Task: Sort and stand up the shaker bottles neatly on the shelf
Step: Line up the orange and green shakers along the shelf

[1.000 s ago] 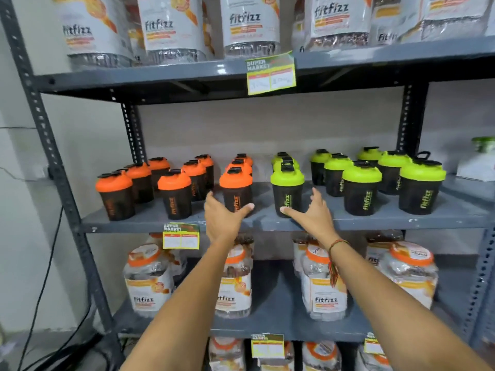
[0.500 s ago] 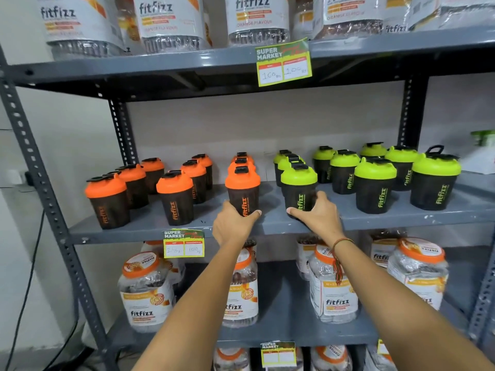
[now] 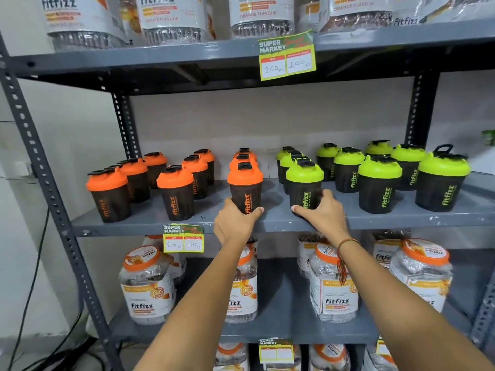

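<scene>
Two bottles are gripped at once near the front edge of the middle shelf (image 3: 281, 222): the left hand (image 3: 234, 223) is closed around the base of the front orange bottle (image 3: 245, 190), and the right hand (image 3: 322, 214) around the base of the front green bottle (image 3: 304, 187). Both are upright, each heading a column of like-coloured bottles running toward the back edge. Orange lids fill the left half of the shelf, green lids the right. Sorting appears essentially done; squaring the rows is judged to be what remains. Each bottle is best slid, not lifted, with the base kept flat, until it is aligned with its column and the logo faces forward. A low grip reduces tipping.
</scene>
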`<state>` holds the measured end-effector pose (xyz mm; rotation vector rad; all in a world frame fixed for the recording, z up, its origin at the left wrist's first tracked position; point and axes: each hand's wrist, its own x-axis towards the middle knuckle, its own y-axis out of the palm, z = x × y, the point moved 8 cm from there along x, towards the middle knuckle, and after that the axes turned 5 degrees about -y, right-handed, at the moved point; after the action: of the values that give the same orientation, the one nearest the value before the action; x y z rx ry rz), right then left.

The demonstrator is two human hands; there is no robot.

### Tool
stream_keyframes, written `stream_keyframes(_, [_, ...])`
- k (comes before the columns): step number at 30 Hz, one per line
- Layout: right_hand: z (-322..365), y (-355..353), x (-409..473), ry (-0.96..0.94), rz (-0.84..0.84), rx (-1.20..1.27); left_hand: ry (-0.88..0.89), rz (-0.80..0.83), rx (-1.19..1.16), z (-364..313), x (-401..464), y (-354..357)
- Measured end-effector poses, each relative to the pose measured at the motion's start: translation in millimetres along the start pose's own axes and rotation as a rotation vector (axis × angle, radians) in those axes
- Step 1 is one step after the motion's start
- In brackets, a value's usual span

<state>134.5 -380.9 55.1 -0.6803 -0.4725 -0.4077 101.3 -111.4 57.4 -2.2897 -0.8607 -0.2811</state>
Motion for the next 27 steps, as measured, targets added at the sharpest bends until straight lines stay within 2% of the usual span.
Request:
stream_keyframes(20, [2,-2,-6,0.012,-0.024,0.039,-0.008,0.053,-0.068,3,-4,-6])
stream_keyframes(23, [5,-7,-12,0.038,-0.093,0.105,0.000,0.046,-0.095,5,-10,-13])
stream_keyframes(27, [23,-22,-26,-0.011,-0.277,0.225,0.014,-0.020,-0.153,10,-21,-36])
